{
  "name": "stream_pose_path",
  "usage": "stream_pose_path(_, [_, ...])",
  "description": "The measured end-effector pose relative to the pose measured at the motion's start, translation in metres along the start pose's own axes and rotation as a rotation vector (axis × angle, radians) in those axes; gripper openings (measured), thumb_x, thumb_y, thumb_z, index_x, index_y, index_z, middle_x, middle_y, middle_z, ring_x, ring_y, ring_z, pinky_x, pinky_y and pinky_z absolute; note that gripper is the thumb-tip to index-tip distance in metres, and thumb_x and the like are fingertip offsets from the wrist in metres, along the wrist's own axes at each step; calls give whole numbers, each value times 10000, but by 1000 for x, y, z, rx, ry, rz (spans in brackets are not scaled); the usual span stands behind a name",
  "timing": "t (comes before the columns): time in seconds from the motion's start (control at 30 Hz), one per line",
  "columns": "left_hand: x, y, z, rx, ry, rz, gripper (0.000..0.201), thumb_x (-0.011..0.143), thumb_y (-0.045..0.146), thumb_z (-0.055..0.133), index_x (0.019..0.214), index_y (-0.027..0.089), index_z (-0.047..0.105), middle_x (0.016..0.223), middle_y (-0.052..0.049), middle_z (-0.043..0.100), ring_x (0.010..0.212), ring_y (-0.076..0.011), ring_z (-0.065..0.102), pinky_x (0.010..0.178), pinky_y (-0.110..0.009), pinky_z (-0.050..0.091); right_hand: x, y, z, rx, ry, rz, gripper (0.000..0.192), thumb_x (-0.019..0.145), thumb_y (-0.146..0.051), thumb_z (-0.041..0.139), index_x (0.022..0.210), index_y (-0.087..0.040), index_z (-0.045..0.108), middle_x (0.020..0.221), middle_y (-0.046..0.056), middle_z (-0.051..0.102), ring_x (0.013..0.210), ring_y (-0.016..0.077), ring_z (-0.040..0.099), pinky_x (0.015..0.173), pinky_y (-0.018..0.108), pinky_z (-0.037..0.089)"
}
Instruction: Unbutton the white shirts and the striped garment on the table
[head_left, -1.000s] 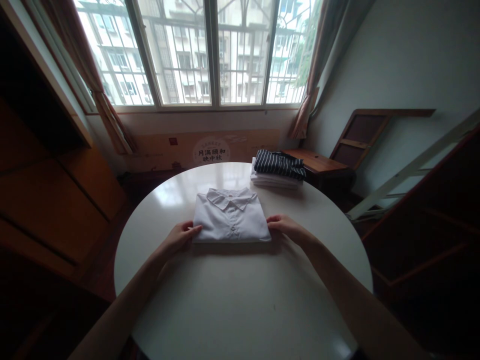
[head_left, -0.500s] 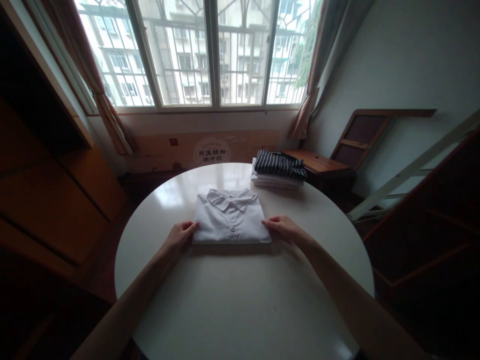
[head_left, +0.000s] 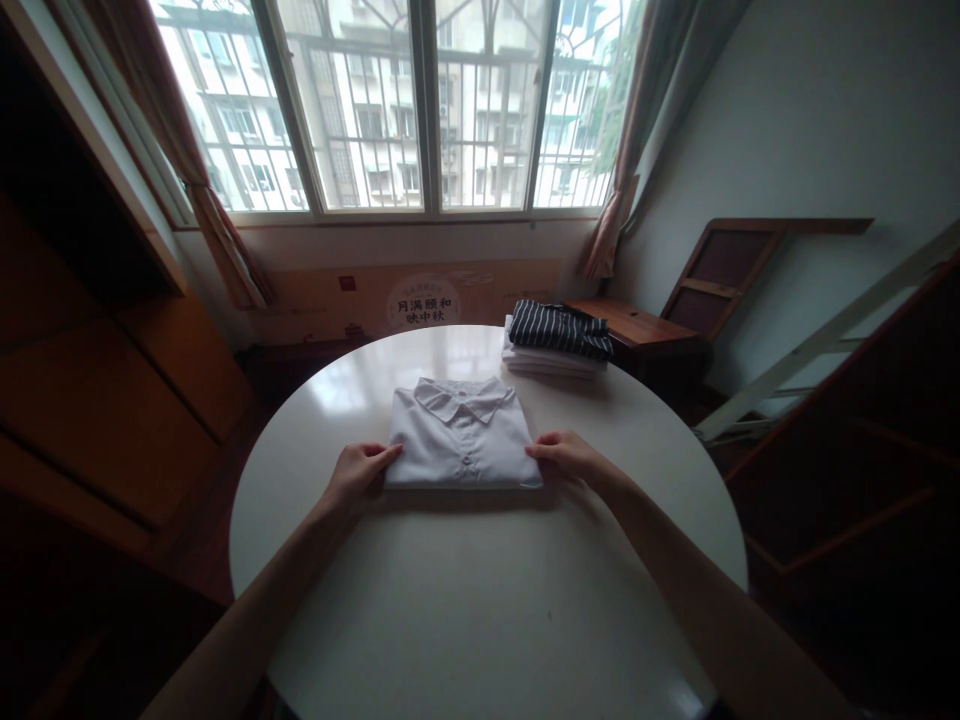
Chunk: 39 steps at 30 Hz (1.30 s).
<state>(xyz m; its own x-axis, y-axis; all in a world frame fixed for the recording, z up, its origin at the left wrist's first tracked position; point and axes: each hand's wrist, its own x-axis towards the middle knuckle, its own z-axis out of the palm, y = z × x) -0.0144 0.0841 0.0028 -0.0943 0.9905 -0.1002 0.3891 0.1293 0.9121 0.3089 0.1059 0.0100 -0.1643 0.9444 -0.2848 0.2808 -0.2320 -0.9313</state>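
Observation:
A folded white collared shirt (head_left: 461, 435) lies flat on the round white table (head_left: 487, 600), collar toward the window. My left hand (head_left: 358, 472) grips the shirt's near left corner, thumb on top of the fabric. My right hand (head_left: 568, 455) pinches the near right corner the same way. Both forearms reach in from the near edge of the table.
A stack of folded clothes with a dark striped piece on top (head_left: 556, 337) sits at the table's far right edge. Behind it stands a low wooden side table (head_left: 637, 325). A window (head_left: 405, 100) with curtains fills the far wall; dark wooden furniture stands on both sides.
Both hands have closed in slightly on the shirt's near corners, fingers now over the edge. The shirt stays in place.

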Motion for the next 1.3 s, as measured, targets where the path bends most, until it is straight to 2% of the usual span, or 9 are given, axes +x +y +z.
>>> stream_pose_path(0.23, [6, -6, 0, 34, 32, 36, 511, 599, 616, 558, 549, 109, 587, 430, 8, 468, 390, -92, 412, 375, -201, 299, 1, 1, -3, -44, -32, -3, 218, 593, -302, 678, 576, -131, 545, 451, -29, 502, 415, 67, 437, 399, 182, 320])
stream_pose_path(0.37, [10, -11, -3, 56, -35, 94, 512, 608, 603, 557, 465, 113, 518, 426, 23, 408, 406, -70, 341, 387, -192, 251, -4, -2, -13, -116, -228, 6, 246, 613, -327, 677, 572, -118, 554, 472, -20, 519, 418, 56, 443, 396, 167, 314])
stream_pose_path(0.43, [10, -12, -4, 38, -70, 90, 513, 626, 598, 547, 450, 122, 477, 428, 29, 379, 408, -64, 313, 387, -191, 232, -4, -3, -17, -126, -247, 18, 289, 627, -379, 676, 590, -120, 552, 477, -23, 518, 410, 49, 438, 389, 162, 312])
stream_pose_path(0.63, [4, -4, -4, 2, -86, 157, 459, 643, 590, 531, 552, 142, 494, 512, 26, 421, 470, -89, 370, 427, -194, 278, 6, -1, -10, -120, 24, -28, 327, 651, -434, 657, 629, -132, 532, 484, -30, 512, 392, 54, 450, 370, 166, 331])
stream_pose_path(0.8, [2, 1, -3, 162, -50, 210, 437, 626, 563, 554, 508, 167, 412, 496, 46, 386, 478, -89, 348, 449, -197, 264, 7, 2, -4, -160, 65, -36, 275, 636, -366, 676, 625, -139, 521, 473, -35, 504, 378, 63, 455, 348, 168, 332])
stream_pose_path(1.0, [9, -4, -1, 282, 64, 198, 369, 573, 504, 625, 614, 177, 460, 570, 16, 522, 546, -136, 475, 504, -218, 332, 10, 4, -8, -89, 1, 7, 236, 639, -309, 676, 615, -139, 515, 482, -32, 509, 400, 69, 475, 388, 175, 381])
stream_pose_path(1.1, [21, -2, 1, 299, 61, 118, 408, 616, 529, 588, 788, 167, 512, 646, -27, 596, 592, -172, 542, 528, -236, 367, 18, 4, -6, -116, 163, 5, 253, 702, -352, 625, 623, -150, 497, 473, -18, 511, 389, 76, 476, 385, 179, 378])
stream_pose_path(1.17, [34, 1, 4, 333, 125, 128, 434, 667, 535, 540, 881, 157, 525, 714, -59, 619, 649, -191, 567, 559, -247, 380, 27, 4, -4, -121, 311, -35, 243, 742, -367, 581, 652, -159, 491, 514, -4, 537, 421, 83, 501, 414, 180, 397])
stream_pose_path(1.3, [69, 12, 16, 352, 266, 137, 369, 751, 481, 454, 873, 146, 548, 859, -106, 621, 743, -200, 576, 614, -253, 389, 49, 0, -2, -192, 457, -92, 253, 770, -420, 517, 749, -167, 521, 634, 24, 592, 510, 107, 551, 491, 200, 419])
